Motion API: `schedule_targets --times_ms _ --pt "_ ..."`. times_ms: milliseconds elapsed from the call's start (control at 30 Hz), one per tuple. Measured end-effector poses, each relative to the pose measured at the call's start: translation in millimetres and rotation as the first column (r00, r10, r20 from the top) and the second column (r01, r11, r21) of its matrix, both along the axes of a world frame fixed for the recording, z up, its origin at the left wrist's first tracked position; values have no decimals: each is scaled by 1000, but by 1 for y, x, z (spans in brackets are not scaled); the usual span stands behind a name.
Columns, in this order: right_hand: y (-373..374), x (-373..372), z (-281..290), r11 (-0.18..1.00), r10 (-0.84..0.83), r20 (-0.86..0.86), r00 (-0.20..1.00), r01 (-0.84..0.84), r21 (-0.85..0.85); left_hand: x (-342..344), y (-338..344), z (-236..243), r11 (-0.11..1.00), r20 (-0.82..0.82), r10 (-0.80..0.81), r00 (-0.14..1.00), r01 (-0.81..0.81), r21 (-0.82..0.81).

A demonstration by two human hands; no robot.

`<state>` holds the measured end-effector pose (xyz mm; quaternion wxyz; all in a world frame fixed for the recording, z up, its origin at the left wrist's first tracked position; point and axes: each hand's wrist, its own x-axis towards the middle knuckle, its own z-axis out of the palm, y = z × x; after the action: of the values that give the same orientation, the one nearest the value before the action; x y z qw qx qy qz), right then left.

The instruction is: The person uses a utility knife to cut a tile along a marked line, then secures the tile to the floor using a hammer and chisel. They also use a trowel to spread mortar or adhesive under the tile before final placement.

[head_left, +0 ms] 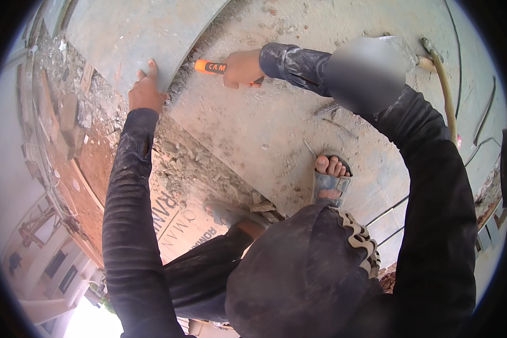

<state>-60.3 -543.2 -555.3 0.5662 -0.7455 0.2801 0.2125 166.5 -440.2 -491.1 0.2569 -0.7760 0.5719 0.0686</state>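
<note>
My left hand [146, 93] lies on the corner of a large grey slab [124, 39], fingers apart, thumb by its edge. A strip of rubble runs along and under that edge. Just to the right, my right hand [243, 69] is closed round an orange-and-black tool [209, 67]. Its orange end sticks out to the left, toward the slab's curved-looking edge, and a bit of orange shows below the fingers. What kind of tool it is, I cannot tell. A grey blurred patch hides part of my right arm.
Loose rubble [191, 163] lies between the dusty grey floor [253, 129] and a printed cardboard sheet [174, 214]. My sandalled foot [330, 174] stands on the floor. A long wooden handle [448, 93] and dark cables lie at the right. Wood scraps [67, 121] are at the left.
</note>
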Motion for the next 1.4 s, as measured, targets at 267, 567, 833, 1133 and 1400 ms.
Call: schedule_targets --times_ms 267,567,833,1133,1400 --pt "25 -7 -20 358 107 199 974 149 -922 11 6 -8 998 -7 -24 1000 23 -51" --pt "-4 -3 -8 659 157 95 983 -32 -752 7 5 -7 1000 -9 3 1000 -3 -30" --pt "13 -28 -4 898 -283 -2 959 265 352 5 2 -9 998 -36 -18 999 16 -63" --pt "34 -220 54 949 -128 90 988 148 -278 3 14 -32 971 15 84 996 -78 -224" --pt "201 -202 12 535 -818 129 560 661 526 -105 53 -74 599 -272 39 962 -240 -764"
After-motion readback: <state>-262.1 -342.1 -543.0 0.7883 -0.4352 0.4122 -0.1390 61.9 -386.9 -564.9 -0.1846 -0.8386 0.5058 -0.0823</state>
